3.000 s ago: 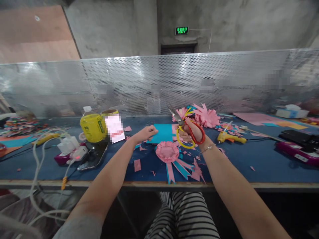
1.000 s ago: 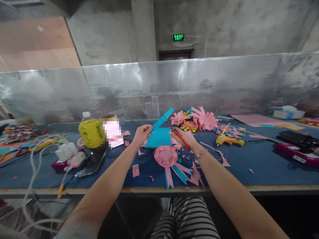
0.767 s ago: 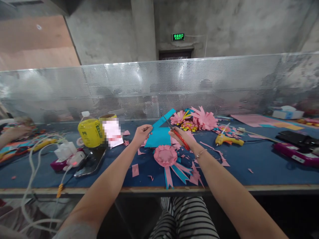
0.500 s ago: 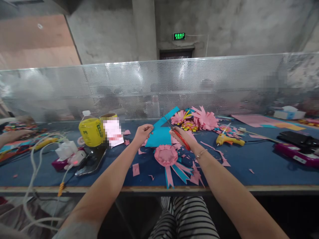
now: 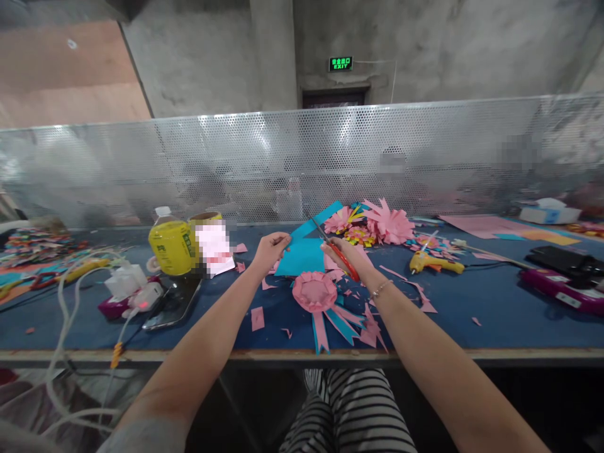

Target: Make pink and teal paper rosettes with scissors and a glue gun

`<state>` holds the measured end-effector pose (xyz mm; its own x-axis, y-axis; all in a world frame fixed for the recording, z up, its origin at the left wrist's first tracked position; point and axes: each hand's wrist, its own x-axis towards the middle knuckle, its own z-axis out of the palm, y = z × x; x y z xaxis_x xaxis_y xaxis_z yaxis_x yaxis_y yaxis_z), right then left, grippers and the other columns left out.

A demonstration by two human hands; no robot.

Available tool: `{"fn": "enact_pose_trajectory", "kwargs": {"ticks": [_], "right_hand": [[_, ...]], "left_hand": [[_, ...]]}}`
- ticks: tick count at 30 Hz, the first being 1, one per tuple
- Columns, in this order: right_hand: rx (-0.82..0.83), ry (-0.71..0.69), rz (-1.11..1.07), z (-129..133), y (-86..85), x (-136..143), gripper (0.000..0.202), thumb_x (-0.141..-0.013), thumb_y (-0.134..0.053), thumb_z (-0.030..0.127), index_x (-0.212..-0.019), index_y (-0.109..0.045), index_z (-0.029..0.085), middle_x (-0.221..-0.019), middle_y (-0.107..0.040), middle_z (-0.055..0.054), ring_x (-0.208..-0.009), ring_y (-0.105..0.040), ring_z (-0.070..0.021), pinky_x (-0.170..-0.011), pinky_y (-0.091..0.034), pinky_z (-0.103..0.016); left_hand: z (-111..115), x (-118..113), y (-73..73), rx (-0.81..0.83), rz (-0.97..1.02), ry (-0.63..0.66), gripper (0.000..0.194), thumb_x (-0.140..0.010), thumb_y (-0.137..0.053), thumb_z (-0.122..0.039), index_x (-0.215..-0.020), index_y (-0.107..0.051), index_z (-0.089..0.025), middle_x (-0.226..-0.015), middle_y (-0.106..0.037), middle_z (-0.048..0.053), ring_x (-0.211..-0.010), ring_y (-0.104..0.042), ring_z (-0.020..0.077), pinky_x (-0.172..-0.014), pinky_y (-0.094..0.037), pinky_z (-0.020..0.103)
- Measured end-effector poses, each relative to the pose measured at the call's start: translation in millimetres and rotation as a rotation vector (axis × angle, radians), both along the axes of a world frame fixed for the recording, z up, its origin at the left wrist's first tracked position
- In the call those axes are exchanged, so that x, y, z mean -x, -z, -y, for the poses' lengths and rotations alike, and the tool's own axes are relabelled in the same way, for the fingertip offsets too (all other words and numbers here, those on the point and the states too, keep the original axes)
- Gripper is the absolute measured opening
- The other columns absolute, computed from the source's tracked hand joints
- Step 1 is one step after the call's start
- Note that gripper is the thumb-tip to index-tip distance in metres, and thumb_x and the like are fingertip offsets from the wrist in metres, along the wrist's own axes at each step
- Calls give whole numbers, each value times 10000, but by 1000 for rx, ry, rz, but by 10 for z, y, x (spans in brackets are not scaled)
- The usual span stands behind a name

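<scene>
My left hand point(image 5: 274, 250) is closed, pinching the left end of a blue paper strip point(image 5: 329, 216) that slants up to the right. In my right hand point(image 5: 343, 257) is a pair of scissors point(image 5: 346, 264) with red handles; the blades point up and left across the strip. Below the strip a blue paper sheet point(image 5: 302, 257) lies between my hands. Nearer to me rests a pink paper rosette point(image 5: 314, 292) with pink and blue ribbon tails. Pink paper flowers point(image 5: 387, 224) sit behind my right hand.
To the left stand a yellow-labelled bottle point(image 5: 172, 245), a phone point(image 5: 174, 303) and chargers point(image 5: 125, 282) with white cables. A yellow glue gun point(image 5: 435, 263) lies right, with pink paper sheets point(image 5: 476, 226) behind. Pink scraps point(image 5: 257, 318) are scattered about. A perforated metal screen point(image 5: 226, 163) borders the back.
The scissor blades have shifted up and left across the blue strip, and look more closed. Another person's arm at the far left has gone from view.
</scene>
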<state>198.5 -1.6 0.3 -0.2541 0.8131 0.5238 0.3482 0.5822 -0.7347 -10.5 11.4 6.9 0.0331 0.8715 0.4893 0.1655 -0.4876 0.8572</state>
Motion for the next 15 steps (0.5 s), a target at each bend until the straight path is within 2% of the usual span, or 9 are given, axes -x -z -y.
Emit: {"fn": "enact_pose_trajectory", "kwargs": {"ticks": [3, 6, 10, 15], "right_hand": [[-24, 44, 50, 25, -24, 0, 269, -674, -496, 433, -610, -402, 190, -488, -340, 55, -438, -316, -70, -422, -267, -208], [55, 76, 84, 57, -50, -13, 253, -658, -513, 411, -601, -419, 183, -438, -357, 56, -392, -336, -70, -389, -269, -206], [150, 120, 94, 85, -74, -41, 134, -643, -490, 313, -646, -470, 181, -431, -419, 46, -343, -353, -75, -355, -278, -208], [83, 164, 169, 117, -109, -55, 74, -625, -444, 242, -600, -464, 175, -442, -432, 33, -359, -381, -84, -366, -290, -214]], "left_hand": [[-3, 0, 1, -5, -9, -12, 308, -634, -579, -427, -736, -584, -136, -505, -523, -26, -346, -378, 33, -330, -273, 164], [-5, -4, -2, -8, -9, -31, 301, -635, -577, -417, -733, -590, -132, -499, -526, -21, -344, -375, 34, -328, -269, 164], [4, -10, -11, 4, -31, -19, 280, -645, -572, -401, -737, -593, -137, -496, -522, -20, -343, -377, 36, -329, -277, 166], [24, -16, -23, 21, -55, -26, 261, -653, -567, -385, -748, -588, -143, -490, -509, -27, -340, -370, 35, -319, -261, 164]]}}
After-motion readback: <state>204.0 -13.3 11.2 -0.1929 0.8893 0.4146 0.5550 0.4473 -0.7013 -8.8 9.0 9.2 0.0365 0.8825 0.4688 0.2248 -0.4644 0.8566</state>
